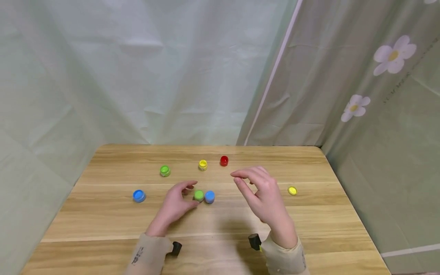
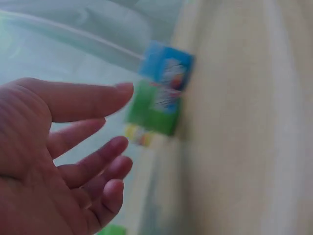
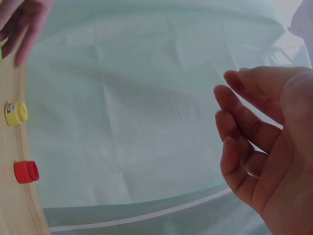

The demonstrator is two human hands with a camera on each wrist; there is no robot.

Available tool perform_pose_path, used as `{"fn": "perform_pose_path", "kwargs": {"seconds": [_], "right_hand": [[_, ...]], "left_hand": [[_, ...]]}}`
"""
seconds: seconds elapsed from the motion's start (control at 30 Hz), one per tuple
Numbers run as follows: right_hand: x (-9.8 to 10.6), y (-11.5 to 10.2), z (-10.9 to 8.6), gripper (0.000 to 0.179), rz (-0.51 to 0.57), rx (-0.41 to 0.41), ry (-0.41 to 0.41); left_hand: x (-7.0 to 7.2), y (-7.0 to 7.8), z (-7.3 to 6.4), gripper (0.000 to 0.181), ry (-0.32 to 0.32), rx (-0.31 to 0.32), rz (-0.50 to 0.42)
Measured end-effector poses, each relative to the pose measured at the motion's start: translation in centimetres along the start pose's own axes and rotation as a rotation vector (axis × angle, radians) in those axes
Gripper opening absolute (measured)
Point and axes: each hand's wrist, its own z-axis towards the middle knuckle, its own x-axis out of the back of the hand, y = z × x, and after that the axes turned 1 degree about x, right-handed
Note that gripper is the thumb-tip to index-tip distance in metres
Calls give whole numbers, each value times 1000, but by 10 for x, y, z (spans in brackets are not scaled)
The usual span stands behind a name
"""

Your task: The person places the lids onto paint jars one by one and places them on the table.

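A capped green jar (image 1: 198, 195), contents hidden, stands at the wide-spread left hand (image 1: 175, 202) and beside a blue jar (image 1: 209, 197), uncapped yellow (image 1: 203, 165) and red (image 1: 224, 161) jars behind, the right hand (image 1: 267, 194), grip narrow, hovering rightward.

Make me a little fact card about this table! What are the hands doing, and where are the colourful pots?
Table: wooden
Left hand: fingers apart, beside the front green pot; touching or not is hard to tell
Right hand: above the table, thumb and index tips close together, no pot in it
Right of the front green pot: blue pot
Back, left to right: rear green pot, yellow pot, red pot
Far left: blue round container
Right side: flat yellow disc
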Motion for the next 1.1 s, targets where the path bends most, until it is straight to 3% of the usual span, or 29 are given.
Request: {"fn": "perform_pose_path", "kwargs": {"seconds": [0.17, 0.3, 0.43, 0.53, 0.7, 0.87, 1.1], "right_hand": [[2, 2, -2, 16, 5, -9, 1], [8, 7, -8, 18, -8, -35, 20], [20, 13, -13, 19, -29, -60, 34], [32, 21, -16, 21, -57, -59, 44], [54, 42, -24, 21, -157, -127, 6], [71, 60, -39, 17, -257, -240, -90], [83, 72, -64, 15, -317, -308, -159]], "left_hand": [[42, -6, -13, 63, 86, -57, 14], [82, -24, -30, 58, 208, -76, 36], [116, -53, -48, 57, 298, 3, 30], [133, -71, -56, 64, 310, 100, 18], [145, -89, -60, 75, 201, 193, 64], [145, -98, -56, 79, 85, 221, 101], [139, -104, -49, 71, 95, 206, 165]]}}
